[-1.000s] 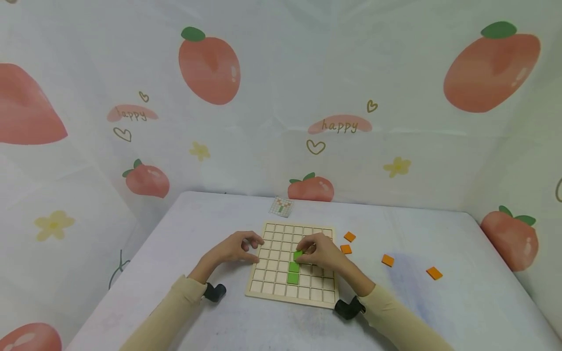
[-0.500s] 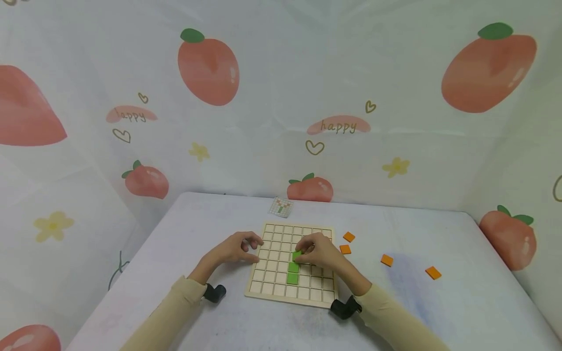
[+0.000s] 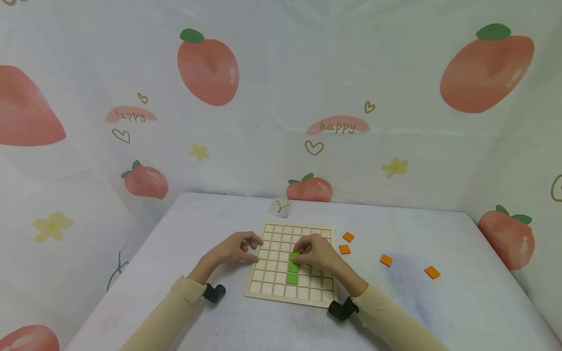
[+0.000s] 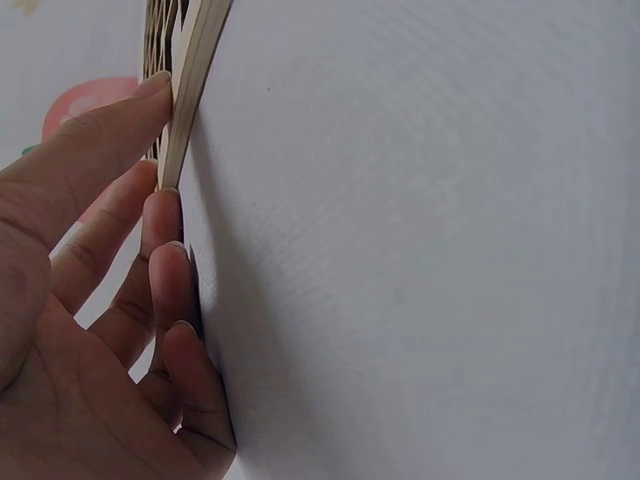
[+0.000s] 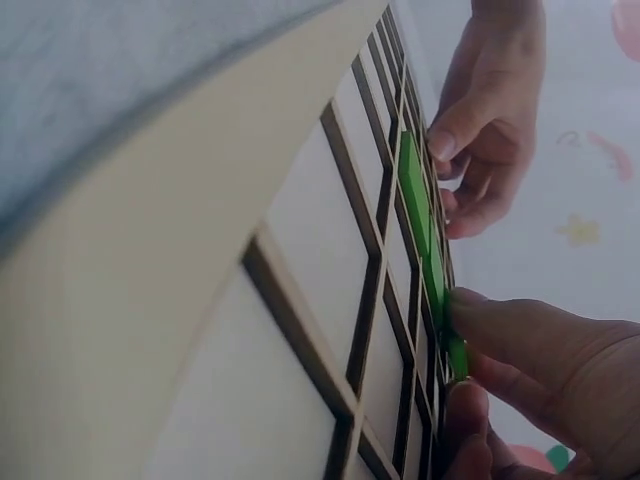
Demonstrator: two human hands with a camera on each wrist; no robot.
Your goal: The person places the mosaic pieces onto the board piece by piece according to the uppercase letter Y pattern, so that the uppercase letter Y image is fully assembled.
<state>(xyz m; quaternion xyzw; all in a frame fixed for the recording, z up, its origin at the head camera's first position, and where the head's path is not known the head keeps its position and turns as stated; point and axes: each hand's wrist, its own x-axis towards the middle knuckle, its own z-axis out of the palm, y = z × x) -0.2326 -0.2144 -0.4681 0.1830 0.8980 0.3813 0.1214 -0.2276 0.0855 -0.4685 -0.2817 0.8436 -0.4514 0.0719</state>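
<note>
A pale wooden grid board [image 3: 272,295] lies on the table. Two green square tiles [image 3: 291,278] sit in adjoining cells of one column. At the column's far end my right hand [image 3: 318,251] pinches a third green tile [image 3: 294,255] between thumb and fingers; the right wrist view shows this tile [image 5: 457,356] at the fingertips, partly hidden, against the grid. My left hand [image 3: 234,247] touches the board's left edge with thumb and fingertips spread apart. In the left wrist view the thumb [image 4: 110,130] rests against the wooden rim [image 4: 192,90].
Several orange square tiles lie loose right of the board, among them one near its edge [image 3: 345,249] and one far right [image 3: 432,272]. Behind the board is a small card [image 3: 281,207] with a coloured grid pattern. A fruit-printed curtain [image 3: 263,146] hangs behind the white table [image 3: 228,321].
My right hand has shifted slightly left with the third green tile, which now lines up with the other two. The left hand stays at the board's edge.
</note>
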